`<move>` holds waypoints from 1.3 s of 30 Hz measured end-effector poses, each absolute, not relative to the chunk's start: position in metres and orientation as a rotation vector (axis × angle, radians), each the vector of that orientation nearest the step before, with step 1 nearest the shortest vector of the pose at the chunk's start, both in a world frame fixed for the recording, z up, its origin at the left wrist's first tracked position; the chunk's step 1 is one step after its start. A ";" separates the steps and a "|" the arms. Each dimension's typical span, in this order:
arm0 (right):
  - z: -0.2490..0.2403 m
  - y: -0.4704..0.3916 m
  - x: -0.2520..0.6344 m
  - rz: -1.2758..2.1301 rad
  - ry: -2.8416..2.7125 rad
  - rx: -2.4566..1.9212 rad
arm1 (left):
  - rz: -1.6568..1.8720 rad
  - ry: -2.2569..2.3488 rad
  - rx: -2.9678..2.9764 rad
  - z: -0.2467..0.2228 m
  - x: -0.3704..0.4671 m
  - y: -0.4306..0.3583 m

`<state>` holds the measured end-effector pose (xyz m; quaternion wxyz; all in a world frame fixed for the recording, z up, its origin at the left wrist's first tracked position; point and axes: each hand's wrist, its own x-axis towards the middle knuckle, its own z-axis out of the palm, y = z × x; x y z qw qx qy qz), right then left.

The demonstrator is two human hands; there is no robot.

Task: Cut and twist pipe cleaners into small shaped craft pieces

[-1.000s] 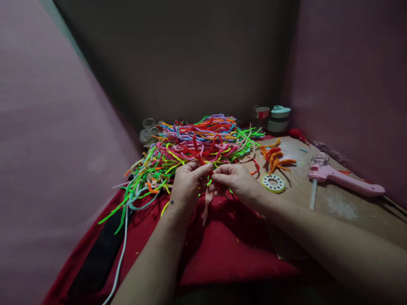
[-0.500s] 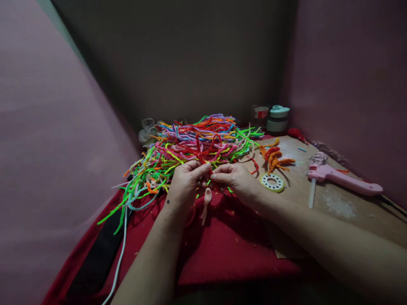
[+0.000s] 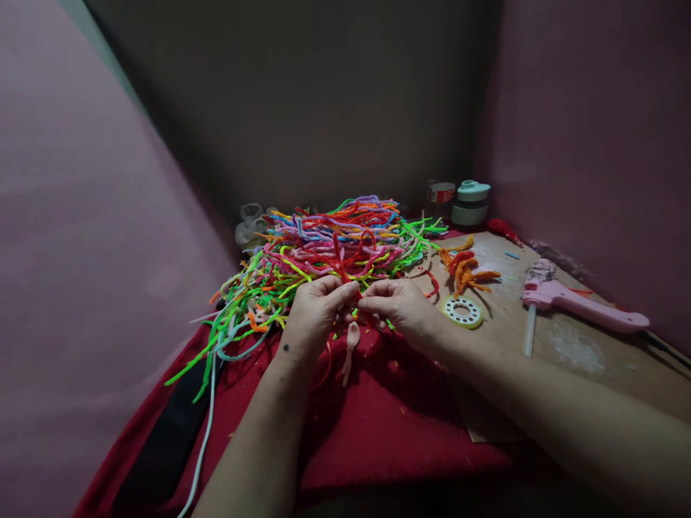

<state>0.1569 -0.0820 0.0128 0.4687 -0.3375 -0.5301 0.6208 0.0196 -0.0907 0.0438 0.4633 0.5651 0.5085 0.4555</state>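
Both hands meet at the front of a heap of coloured pipe cleaners (image 3: 324, 248). My left hand (image 3: 318, 309) pinches a red pipe cleaner (image 3: 339, 253) between thumb and forefinger; its loops stick up above the fingers. Close by on the right, my right hand (image 3: 396, 306) pinches the lower part of the same red piece, its fingertips almost touching the left ones. The exact twist between them is partly hidden by the fingers. Just below lies a small pale pink clip-like piece (image 3: 352, 338) on the red cloth (image 3: 389, 424).
At the right, a pink glue gun (image 3: 583, 302) with a clear stick rests on a brown board (image 3: 610, 367). Orange pipe-cleaner pieces (image 3: 467, 272) and a tape roll (image 3: 463, 311) lie nearer. A mint-lidded jar (image 3: 471, 201) stands behind. A white cable (image 3: 208, 432) crosses a black flat object (image 3: 167, 432) at left.
Both hands stay nearly in place, fingertips shifting slightly around the red pipe cleaner. The rest of the scene looks the same.
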 end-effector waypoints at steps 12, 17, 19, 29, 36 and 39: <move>0.019 -0.081 0.160 1.621 -1.218 -0.783 | 1.131 1.244 1.780 0.048 0.012 -0.095; 0.022 -0.082 0.163 1.615 -1.296 -0.761 | 1.094 1.233 2.249 0.048 0.002 -0.092; 0.023 -0.082 0.164 1.613 -1.319 -0.784 | 1.036 1.289 2.421 0.049 0.001 -0.093; 0.021 -0.082 0.166 1.142 -1.766 -0.973 | 0.552 1.612 2.947 0.056 0.006 -0.111; 0.018 -0.094 0.163 0.356 -2.068 -0.892 | 0.612 1.518 2.153 0.061 0.004 -0.109; 0.016 -0.097 0.164 0.127 -2.071 -0.777 | 0.687 1.295 1.631 0.060 0.002 -0.104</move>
